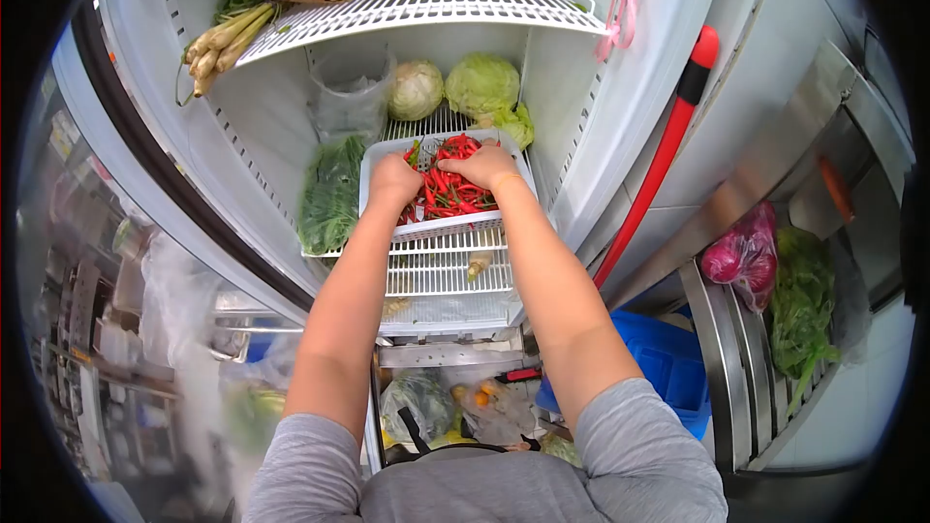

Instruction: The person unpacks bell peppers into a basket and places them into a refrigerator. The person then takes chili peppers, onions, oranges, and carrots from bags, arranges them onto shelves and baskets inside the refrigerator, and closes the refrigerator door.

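Note:
Inside an open fridge, a white basket [449, 226] filled with red chilies [455, 196] rests on a middle wire shelf. My left hand [395, 178] is at the basket's left side, its fingers bent down among the chilies. From the right, my right hand [484, 165] reaches over the chilies, thumb pointing left and fingers curled at the far side. Its fingers are partly hidden, and whether either hand grips a chili or only touches the pile is too small to tell. Behind the basket sit a white cauliflower [417, 90] and a green cabbage [482, 85].
Leafy greens [332, 196] lie left of the basket, below a clear plastic bag [351, 97]. An upper wire shelf [417, 8] holds more vegetables. A red pole [651, 169] leans at the right. Bagged produce [419, 405] lies below, near a blue bin [664, 363].

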Motion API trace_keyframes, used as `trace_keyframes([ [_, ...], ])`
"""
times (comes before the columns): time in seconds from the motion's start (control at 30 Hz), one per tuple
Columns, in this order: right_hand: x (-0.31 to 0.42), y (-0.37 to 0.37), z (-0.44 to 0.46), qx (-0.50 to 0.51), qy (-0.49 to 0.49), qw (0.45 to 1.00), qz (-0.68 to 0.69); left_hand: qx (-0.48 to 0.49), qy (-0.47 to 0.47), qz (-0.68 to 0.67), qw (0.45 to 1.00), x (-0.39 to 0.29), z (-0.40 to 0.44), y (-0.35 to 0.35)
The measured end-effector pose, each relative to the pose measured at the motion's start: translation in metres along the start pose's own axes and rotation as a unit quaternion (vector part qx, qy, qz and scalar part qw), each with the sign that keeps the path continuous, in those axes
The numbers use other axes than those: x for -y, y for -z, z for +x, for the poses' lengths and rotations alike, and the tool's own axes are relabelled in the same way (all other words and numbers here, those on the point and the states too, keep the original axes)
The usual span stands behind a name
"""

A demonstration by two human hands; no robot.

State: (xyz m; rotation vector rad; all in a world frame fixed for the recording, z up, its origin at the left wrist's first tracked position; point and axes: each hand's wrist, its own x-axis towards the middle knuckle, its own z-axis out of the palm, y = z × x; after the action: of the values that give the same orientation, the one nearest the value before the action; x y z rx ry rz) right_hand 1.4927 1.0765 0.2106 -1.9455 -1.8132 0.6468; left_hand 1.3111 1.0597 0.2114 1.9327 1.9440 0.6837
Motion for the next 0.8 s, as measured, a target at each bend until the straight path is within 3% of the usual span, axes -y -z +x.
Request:
trace_keyframes([
  [0.13, 0.011, 0.008, -0.02, -0.014, 0.017, 0.999, 0.025, -0.094, -0.021, -0.02, 0.995, -0.001, 0.004, -0.005],
  [0.3, 0.007, 0.01, -0.023, 0.015, 0.111, 0.981, 0.157, -0.103, -0.03, -0.084, 0.991, -0.003, 0.004, -0.007],
  [0.47, 0.003, -0.004, -0.008, 0.065, 0.088, 0.976, 0.188, -0.121, -0.031, -0.057, 0.991, -0.003, -0.002, 0.006],
  [0.57, -0.001, -0.007, -0.002, 0.177, 0.121, 0.92, 0.329, -0.133, -0.023, 0.001, 0.991, 0.0, 0.002, 0.006],
  [0.6, -0.003, -0.002, -0.004, 0.168, 0.132, 0.929, 0.303, -0.115, -0.011, 0.01, 0.993, -0.003, -0.001, 0.01],
  [0.7, -0.008, 0.022, 0.002, 0.094, 0.212, 0.973, -0.001, -0.034, -0.005, 0.049, 0.998, -0.002, -0.003, 0.018],
  [0.8, 0.0, 0.054, -0.007, 0.063, 0.173, 0.978, -0.096, 0.027, -0.015, 0.075, 0.997, -0.01, -0.008, 0.028],
])
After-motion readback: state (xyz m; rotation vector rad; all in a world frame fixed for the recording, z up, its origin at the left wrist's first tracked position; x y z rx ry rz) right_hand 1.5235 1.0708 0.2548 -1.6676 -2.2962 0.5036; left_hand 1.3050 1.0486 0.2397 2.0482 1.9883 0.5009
